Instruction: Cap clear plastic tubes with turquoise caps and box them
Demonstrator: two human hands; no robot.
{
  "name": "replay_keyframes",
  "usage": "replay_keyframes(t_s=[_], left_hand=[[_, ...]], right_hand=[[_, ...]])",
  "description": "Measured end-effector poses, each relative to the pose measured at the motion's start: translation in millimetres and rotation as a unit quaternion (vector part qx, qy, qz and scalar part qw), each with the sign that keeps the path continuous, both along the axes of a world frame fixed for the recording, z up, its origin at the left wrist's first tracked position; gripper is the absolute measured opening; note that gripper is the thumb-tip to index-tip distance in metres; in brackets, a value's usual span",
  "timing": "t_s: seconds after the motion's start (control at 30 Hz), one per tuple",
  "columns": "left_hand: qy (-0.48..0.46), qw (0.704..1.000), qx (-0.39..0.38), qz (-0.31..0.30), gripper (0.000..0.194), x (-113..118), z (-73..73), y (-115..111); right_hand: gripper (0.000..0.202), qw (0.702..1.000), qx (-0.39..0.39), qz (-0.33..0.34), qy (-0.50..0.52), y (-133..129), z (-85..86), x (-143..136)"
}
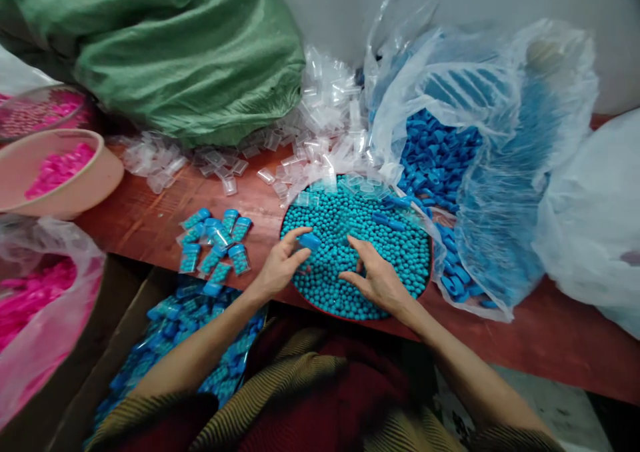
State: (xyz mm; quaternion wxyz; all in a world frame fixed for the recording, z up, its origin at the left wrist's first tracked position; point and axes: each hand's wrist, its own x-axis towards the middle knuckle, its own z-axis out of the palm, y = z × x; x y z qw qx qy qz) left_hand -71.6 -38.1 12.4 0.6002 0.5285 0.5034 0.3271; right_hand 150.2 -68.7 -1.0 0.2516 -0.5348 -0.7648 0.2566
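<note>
A wide round tub (pixel 431 265) full of small turquoise balls (pixel 340 285) stands in front of me. Over its left part, my left hand (pixel 280 262) pinches a blue cap (pixel 309 241) between thumb and forefinger; whether a clear container is attached beneath it is too blurred to tell. My right hand (pixel 375 275) hovers above the balls on the right, thumb and fingers apart, with nothing visible between them. A few loose blue caps (pixel 389 222) and clear containers (pixel 367 185) lie on the balls toward the far side.
Filled, blue-capped containers (pixel 239 259) lie on the red table (pixel 150 229) at left, with many more in a box below (pixel 175 339). Clear empties (pixel 325 105) are heaped behind. A plastic bag (pixel 505 192) spills blue caps. Left are pink pieces in a bowl (pixel 107 165); a green sack (pixel 200 59) stands behind.
</note>
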Motion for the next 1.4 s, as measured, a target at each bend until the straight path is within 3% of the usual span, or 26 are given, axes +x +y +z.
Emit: replay_keyframes(t_s=[0.1,0.17,0.23,0.3,0.4,0.5,0.63,0.73,0.9,1.07,1.23,1.4], left_hand=[[0.139,0.981,0.114,0.079,0.045,-41,1.7,5],[0.282,0.926,0.205,0.144,0.041,-63,2.6,6],[0.385,0.858,0.281,0.189,0.037,-69,3.2,6],[0.410,0.836,0.320,0.173,0.032,-54,2.1,7],[0.356,0.876,0.321,0.052,0.027,-7,-5.7,13],[0.336,0.894,0.295,-0.021,0.025,43,-18.0,26],[0.350,0.897,0.260,-0.074,0.027,75,-30.2,40],[0.372,0.893,0.241,-0.074,0.030,80,-33.6,41],[0.398,0.875,0.265,-0.080,0.023,83,-36.3,38],[0.404,0.862,0.291,-0.097,0.017,87,-37.0,36],[0.352,0.889,0.284,-0.072,0.012,83,-30.0,36],[0.276,0.927,0.241,-0.081,0.013,75,-24.4,39]], right_hand=[[0.036,0.997,0.046,-0.029,-0.050,2,-2.7,21],[0.028,0.990,0.076,-0.074,-0.090,9,-3.6,37],[0.027,0.977,0.101,-0.124,-0.140,22,-3.4,50],[0.027,0.961,0.120,-0.155,-0.197,39,-3.2,58],[0.024,0.940,0.110,-0.155,-0.285,64,-4.9,58],[0.019,0.924,0.078,-0.134,-0.350,79,-8.2,53],[0.017,0.914,0.086,-0.129,-0.375,74,-7.6,51],[0.017,0.912,0.076,-0.127,-0.382,62,-4.4,48],[0.021,0.923,0.068,-0.050,-0.376,50,-6.1,39],[0.019,0.928,0.047,-0.047,-0.367,45,-7.7,38],[0.022,0.949,0.033,-0.107,-0.295,41,-0.7,36],[0.036,0.985,0.039,-0.065,-0.158,40,0.4,23]])
